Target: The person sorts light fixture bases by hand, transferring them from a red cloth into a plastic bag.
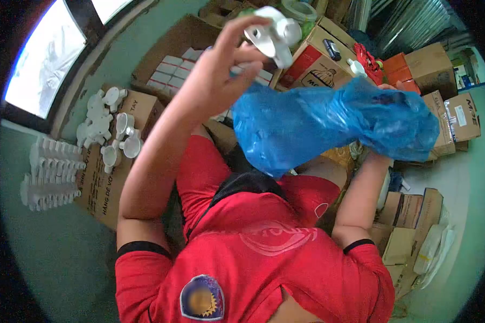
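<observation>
1. Left hand (226, 65): fingers curled at the white fitting (277, 40), near the blue bag (296, 118); can't tell whether they pinch it, so best steady it
2. Right hand (387, 86): bag hides most fingers, can't tell their state; best hold loose plastic clear

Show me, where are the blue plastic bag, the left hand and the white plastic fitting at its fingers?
Blue plastic bag (312, 121), head view: its creased middle.
Left hand (223, 69), head view: middle of hand.
White plastic fitting (277, 36), head view: its central part.

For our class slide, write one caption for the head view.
Left hand at a white plastic part, a blue plastic bag alongside, cardboard boxes beyond.
</observation>
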